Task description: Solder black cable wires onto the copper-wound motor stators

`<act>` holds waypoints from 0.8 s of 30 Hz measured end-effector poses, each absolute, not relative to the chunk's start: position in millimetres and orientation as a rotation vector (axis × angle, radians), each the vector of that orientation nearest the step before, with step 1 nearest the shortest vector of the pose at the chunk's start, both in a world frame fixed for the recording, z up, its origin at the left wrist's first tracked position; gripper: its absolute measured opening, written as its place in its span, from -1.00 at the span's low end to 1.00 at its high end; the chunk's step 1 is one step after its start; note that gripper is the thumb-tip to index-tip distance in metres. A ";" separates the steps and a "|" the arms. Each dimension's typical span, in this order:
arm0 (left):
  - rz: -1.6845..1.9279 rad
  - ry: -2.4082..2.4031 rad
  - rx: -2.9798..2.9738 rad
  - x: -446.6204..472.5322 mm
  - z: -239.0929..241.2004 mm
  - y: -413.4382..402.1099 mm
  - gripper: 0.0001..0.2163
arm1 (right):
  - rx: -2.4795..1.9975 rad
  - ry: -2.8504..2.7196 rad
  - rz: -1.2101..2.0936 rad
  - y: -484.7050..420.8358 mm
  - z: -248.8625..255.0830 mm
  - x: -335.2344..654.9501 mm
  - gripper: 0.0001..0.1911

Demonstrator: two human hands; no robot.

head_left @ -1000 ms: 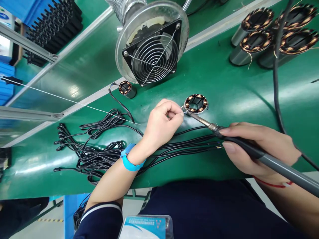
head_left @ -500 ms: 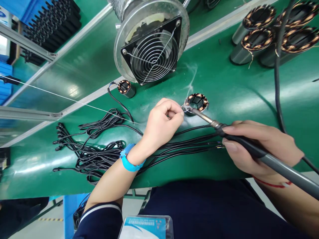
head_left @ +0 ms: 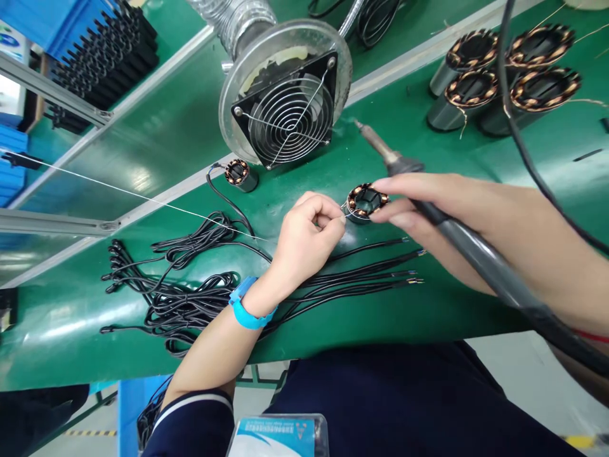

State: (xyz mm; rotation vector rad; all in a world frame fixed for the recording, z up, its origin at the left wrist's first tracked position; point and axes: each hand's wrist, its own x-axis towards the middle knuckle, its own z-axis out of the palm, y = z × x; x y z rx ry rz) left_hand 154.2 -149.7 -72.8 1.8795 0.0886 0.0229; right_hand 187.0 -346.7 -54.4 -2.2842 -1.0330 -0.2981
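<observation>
A small motor stator with copper windings stands on the green bench. My left hand, blue band at the wrist, pinches a thin solder wire at the stator's left edge. The same silvery strand runs off to the upper left. In my right hand is a soldering iron, its tip pointing up and left, beyond the stator. My right thumb and a fingertip reach the stator's right rim; whether they press on it I cannot tell.
A round fume extractor with a fan grille stands behind. Several larger stators are at the back right, under the iron's cord. Bundled black cables lie left, their stripped ends near the middle. Another stator sits by the rail.
The iron's tip has lifted off the stator and swung up and away. My right hand has moved forward, its fingers now at the stator's rim. My left hand has hardly moved.
</observation>
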 end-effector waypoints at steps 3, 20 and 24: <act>0.022 0.088 1.891 154.3 -73.2 -149.6 -0.86 | -2.236 -1.082 -0.230 -338.2 -57.5 200.7 -0.65; 0.243 -0.166 2.176 153.3 -75.9 -149.5 -0.91 | -1.988 -0.903 -0.137 -318.8 -90.8 203.6 -0.64; 0.256 -0.178 2.170 152.9 -77.5 -150.6 -0.91 | -2.010 -0.907 -0.118 -319.4 -87.2 203.2 -0.64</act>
